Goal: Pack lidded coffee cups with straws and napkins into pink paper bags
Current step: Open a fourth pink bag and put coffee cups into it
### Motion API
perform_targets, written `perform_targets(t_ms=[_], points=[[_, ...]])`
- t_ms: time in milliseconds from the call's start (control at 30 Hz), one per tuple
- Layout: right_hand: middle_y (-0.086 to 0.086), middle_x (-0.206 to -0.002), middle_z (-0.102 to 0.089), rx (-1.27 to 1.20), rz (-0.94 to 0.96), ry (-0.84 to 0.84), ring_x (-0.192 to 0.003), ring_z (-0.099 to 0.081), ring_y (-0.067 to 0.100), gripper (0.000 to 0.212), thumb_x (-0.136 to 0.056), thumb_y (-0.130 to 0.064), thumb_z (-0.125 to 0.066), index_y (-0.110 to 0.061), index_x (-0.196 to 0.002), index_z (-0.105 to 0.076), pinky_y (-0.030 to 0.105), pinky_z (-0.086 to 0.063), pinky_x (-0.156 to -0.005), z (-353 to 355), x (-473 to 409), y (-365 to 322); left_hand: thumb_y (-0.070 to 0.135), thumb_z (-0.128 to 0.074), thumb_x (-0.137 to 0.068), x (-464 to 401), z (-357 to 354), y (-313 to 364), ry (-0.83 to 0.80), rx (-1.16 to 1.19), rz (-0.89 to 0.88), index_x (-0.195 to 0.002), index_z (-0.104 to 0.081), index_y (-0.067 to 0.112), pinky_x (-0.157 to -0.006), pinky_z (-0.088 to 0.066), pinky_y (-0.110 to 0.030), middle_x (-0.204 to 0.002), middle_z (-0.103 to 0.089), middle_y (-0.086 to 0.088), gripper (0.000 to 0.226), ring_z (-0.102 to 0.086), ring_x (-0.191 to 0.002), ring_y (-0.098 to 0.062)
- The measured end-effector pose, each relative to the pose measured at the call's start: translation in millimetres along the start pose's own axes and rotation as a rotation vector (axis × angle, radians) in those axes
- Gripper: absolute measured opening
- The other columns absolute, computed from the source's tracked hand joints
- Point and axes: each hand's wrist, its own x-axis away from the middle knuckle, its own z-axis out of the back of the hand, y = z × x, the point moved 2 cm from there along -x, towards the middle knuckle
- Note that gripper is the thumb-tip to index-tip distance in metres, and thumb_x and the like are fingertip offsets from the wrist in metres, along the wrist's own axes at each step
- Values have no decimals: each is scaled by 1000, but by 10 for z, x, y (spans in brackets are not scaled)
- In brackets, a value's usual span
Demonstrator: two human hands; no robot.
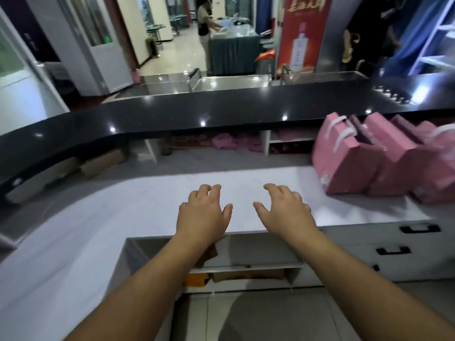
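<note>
While pink bags [364, 158] stand aside, left hand [203, 212] and right hand [286, 210] hover — fingers loose

Head cam, looks fwd-down over white counter [123, 217]

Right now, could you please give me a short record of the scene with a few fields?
left hand: over the white counter, fingers relaxed, holding nothing
right hand: beside it, likewise empty
pink paper bags: standing together at the counter's right end, white handles
cups, straws, napkins: none visible
behind: black raised counter
</note>
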Motion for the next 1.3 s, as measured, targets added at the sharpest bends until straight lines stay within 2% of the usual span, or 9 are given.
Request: perform_targets(t_ms=[233,367,533,633,833,967,1100,1200,1300], points=[[1,-144,-51,-55,-197,74,-129,-46,30,55,-98,-54,-47,-28,-146,-42,49,-43,-98,418,-431,1042,56,-41,-101,-748,-297,1006,-83,55,-136,-152,-36,26,-97,-47,-44,-150,-44,3,59,-45,-132,-25],[4,-141,-52,-74,-280,132,-126,-47,34,54,-99,-50,-50,-24,-145,-45,48,-44,-99,584,-800,1459,55,-41,-102,-1255,-509,1453,-134,99,-208,-152,-36,27,-97,-47,-43,-150,-45,4,58,-45,-133,-26],[11,-133,-56,-26,-375,211,-118,-51,38,48,-100,-44,-52,-19,-141,-49,49,-45,-94,863,-1410,1926,55,-44,-101,-2025,-708,1952,-175,210,-293,-153,-37,26,-97,-49,-44,-152,-44,2,60,-46,-133,-27],[12,-133,-57,-23,-435,247,-120,-51,39,43,-100,-38,-51,-17,-137,-52,50,-44,-98,1051,-1753,2139,57,-45,-100,-2530,-721,2257,-209,288,-333,-153,-37,24,-93,-48,-43,-153,-45,-1,63,-48,-132,-29],[13,-122,-62,-17,-527,291,-116,-54,39,32,-99,-30,-48,-13,-125,-58,49,-48,-95,1270,-2250,2531,65,-46,-95,-3214,-785,3073,-298,360,-423,-137,-49,19,-93,-55,-49,-133,-58,-7,63,-60,-115,-32],[13,-121,-61,-9,-563,268,-114,-54,38,30,-98,-23,-45,-14,-123,-58,47,-48,-94,1323,-2529,2796,63,-47,-93,-3389,-914,3487,-340,367,-405,-130,-52,17,-82,-59,-50,-118,-64,-8,60,-65,-99,-34],[14,-111,-64,-22,-553,219,-102,-60,38,20,-95,-17,-49,-12,-111,-59,38,-44,-76,1325,-2856,3063,59,-54,-88,-3560,-1080,3772,-425,367,-305,-131,-46,11,-74,-60,-44,-111,-66,-10,65,-68,-93,-34],[14,-106,-66,-29,-501,171,-96,-62,38,17,-91,-13,-52,-11,-106,-59,35,-41,-69,1299,-3067,3231,53,-60,-84,-3671,-1174,3915,-463,354,-234,-139,-40,7,-75,-59,-42,-114,-65,-12,74,-67,-96,-36],[12,-107,-67,-1,-428,92,-94,-65,36,24,-89,-9,-54,-13,-112,-58,33,-41,-67,1243,-3250,3382,45,-64,-83,-3729,-1232,4019,-440,340,-159,-153,-21,11,-73,-53,-40,-127,-61,-11,89,-65,-102,-36]])
